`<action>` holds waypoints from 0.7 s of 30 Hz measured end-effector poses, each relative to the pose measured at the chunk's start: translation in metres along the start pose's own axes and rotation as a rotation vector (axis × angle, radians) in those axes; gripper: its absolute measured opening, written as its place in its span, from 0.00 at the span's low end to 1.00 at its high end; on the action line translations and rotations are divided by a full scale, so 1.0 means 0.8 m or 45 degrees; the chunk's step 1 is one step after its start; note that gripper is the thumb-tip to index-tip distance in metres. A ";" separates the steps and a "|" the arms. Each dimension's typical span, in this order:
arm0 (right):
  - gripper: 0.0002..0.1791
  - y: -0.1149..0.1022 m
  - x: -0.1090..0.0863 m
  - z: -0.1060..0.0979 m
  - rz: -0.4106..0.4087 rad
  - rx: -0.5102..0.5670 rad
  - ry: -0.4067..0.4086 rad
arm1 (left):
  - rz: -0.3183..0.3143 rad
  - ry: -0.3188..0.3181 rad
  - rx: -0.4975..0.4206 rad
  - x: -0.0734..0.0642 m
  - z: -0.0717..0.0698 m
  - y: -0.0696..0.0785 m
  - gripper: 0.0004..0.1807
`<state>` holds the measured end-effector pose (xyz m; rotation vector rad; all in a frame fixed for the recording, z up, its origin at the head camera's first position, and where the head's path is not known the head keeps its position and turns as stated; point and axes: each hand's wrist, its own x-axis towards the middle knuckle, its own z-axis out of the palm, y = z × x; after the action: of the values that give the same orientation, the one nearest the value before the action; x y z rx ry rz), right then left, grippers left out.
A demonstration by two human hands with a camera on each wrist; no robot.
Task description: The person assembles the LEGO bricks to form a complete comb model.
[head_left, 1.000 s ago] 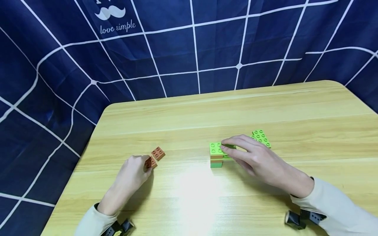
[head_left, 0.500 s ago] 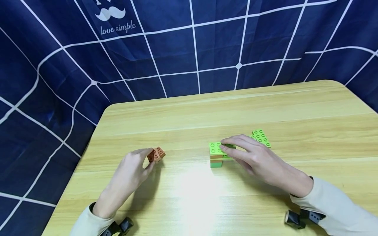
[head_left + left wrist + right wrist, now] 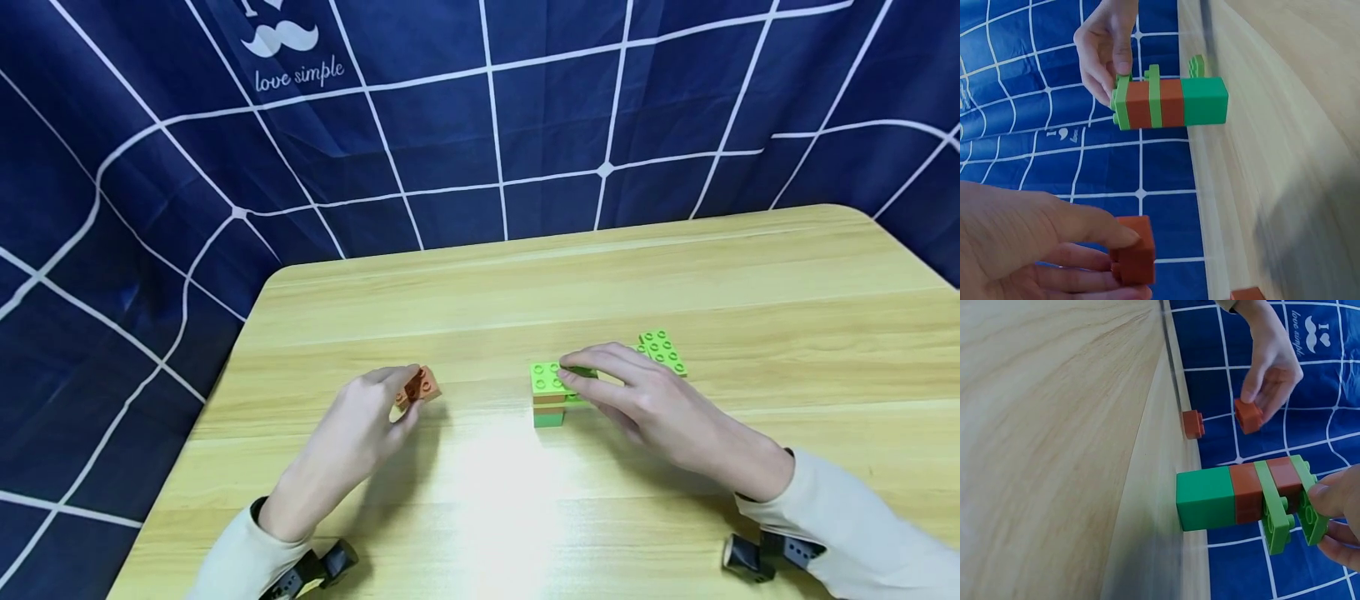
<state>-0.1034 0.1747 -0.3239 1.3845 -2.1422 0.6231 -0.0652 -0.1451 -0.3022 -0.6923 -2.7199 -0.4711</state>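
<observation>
Orange brick [image 3: 1140, 257], boxy, studded, pinched by the left hand [image 3: 352, 429]; at three o'clock the right hand [image 3: 663, 408] grips a block stack [image 3: 548, 400]; wood-grained worktop [image 3: 450, 308], gridded blue cloth [image 3: 555, 117] at twelve

The right hand [image 3: 651, 400] partly hides the stack [image 3: 548, 385]; below the stack, the left-wrist view's edge crops an orange brick [image 3: 1248, 294].
</observation>
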 end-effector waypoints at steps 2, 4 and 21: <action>0.23 0.000 0.000 0.000 0.002 0.000 0.001 | 0.031 0.015 0.005 0.005 0.002 0.004 0.18; 0.23 0.000 -0.001 0.000 0.004 0.000 0.002 | 0.071 0.042 0.009 0.009 0.003 0.009 0.18; 0.25 -0.001 0.000 -0.004 0.030 -0.026 -0.052 | 0.290 0.022 -0.253 0.052 0.010 0.058 0.19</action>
<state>-0.1022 0.1766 -0.3216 1.3743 -2.1939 0.5853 -0.0783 -0.0864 -0.2835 -1.0299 -2.5585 -0.6925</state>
